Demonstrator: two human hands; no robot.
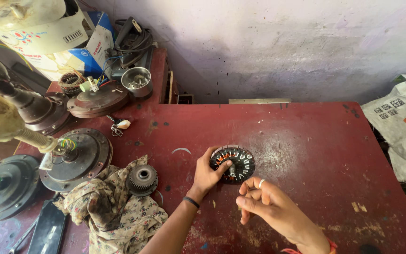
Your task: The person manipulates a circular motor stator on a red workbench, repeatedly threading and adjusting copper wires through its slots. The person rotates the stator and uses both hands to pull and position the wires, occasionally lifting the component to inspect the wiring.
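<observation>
**A:** Where is the motor core, and which hand has it?

**B:** The round motor core point(232, 163) lies flat on the red table point(306, 141), near the middle; the left hand point(206, 175) grips its left edge, thumb and fingers curled closed on the rim; the short shaft at its centre points up, toward the camera.

**A:** And the other hand?

**B:** The right hand point(259, 200) hovers just below and to the right of the core, not touching it; its fingertips are pinched loosely together; whether they hold anything small, I cannot tell.

**A:** What else is nearby?

**B:** To the left, well apart, a dark gear-like part point(142, 178) rests on a flowered cloth point(113, 216); beyond it sit several round fan motor housings point(78, 157).
</observation>
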